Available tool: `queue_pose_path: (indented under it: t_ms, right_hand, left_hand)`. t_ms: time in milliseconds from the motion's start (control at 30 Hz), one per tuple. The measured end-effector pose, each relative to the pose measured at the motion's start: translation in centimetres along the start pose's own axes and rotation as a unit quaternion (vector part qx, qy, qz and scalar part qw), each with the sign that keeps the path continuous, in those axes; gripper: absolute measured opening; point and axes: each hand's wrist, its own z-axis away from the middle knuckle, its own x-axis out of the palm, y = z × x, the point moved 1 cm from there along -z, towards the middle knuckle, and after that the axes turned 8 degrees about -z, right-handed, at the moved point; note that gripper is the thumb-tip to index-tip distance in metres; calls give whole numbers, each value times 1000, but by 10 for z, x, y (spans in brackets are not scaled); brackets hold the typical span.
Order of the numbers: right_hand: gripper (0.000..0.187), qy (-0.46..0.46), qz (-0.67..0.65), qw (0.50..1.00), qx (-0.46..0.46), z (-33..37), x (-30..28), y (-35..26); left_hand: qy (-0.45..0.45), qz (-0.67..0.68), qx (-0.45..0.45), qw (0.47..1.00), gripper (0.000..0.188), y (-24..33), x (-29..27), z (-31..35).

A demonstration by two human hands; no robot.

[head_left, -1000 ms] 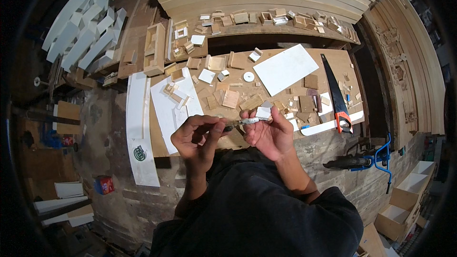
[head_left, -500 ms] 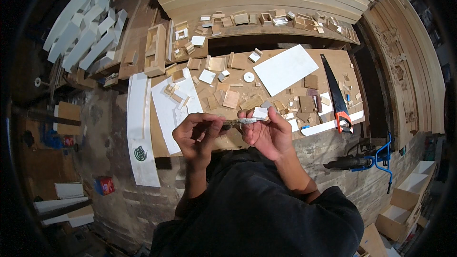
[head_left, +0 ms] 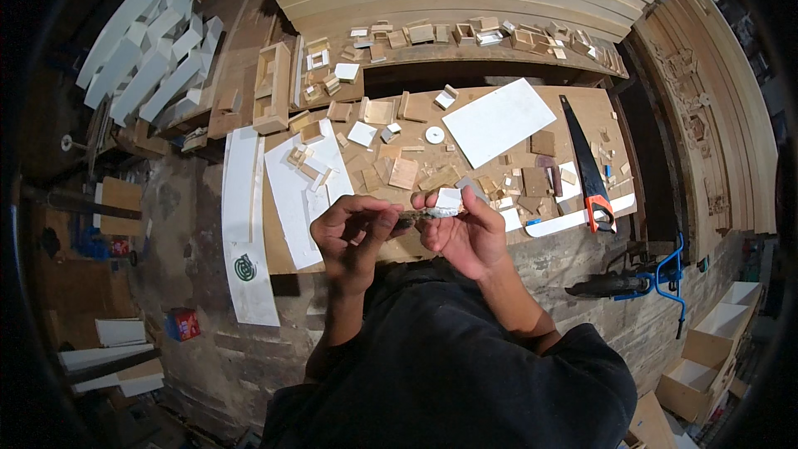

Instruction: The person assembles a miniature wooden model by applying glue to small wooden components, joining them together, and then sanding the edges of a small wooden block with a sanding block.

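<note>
Over the near edge of the workbench, my left hand (head_left: 349,237) pinches a thin, dark, stained stick (head_left: 411,218) between thumb and fingers. Its far end meets a whitish smear beside a small white-faced piece of board (head_left: 450,199). That piece is gripped between the thumb and fingers of my right hand (head_left: 467,237), palm turned up. I cannot make out what kind of tool the stick is. Small wooden offcuts (head_left: 404,173) and a white disc (head_left: 434,135) lie on the bench beyond my hands.
A handsaw (head_left: 588,162) with an orange-black handle lies at the bench's right, near a large white panel (head_left: 499,122). Small wooden box pieces (head_left: 421,32) line the back shelf. White boards (head_left: 248,224) overhang the bench's left. A blue-framed wheeled thing (head_left: 665,274) stands on the floor at right.
My left hand has shifted slightly right with the stick, closer to my right hand. The white-faced piece has moved a little left and tilted in my right fingers.
</note>
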Motion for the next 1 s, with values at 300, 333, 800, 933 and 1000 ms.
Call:
queue_pose_path:
  t_ms: [300, 333, 800, 933, 1000]
  right_hand:
    - [56, 27, -17, 999, 1, 1, -4, 0]
    - [56, 26, -18, 999, -2, 1, -4, -1]
    - [51, 28, 83, 995, -38, 1, 0, -5]
    - [49, 8, 121, 992, -19, 2, 2, -6]
    - [48, -6, 129, 992, -16, 3, 2, -7]
  left_hand:
    - [-12, 35, 2, 999, 13, -2, 3, 1]
    - [-9, 32, 2, 999, 13, -2, 3, 1]
    - [-77, -9, -93, 993, 22, 0, -5, -3]
    - [-87, -9, -91, 992, 25, -1, -5, -5]
    - [-82, 0, -117, 990, 25, 4, -4, -6]
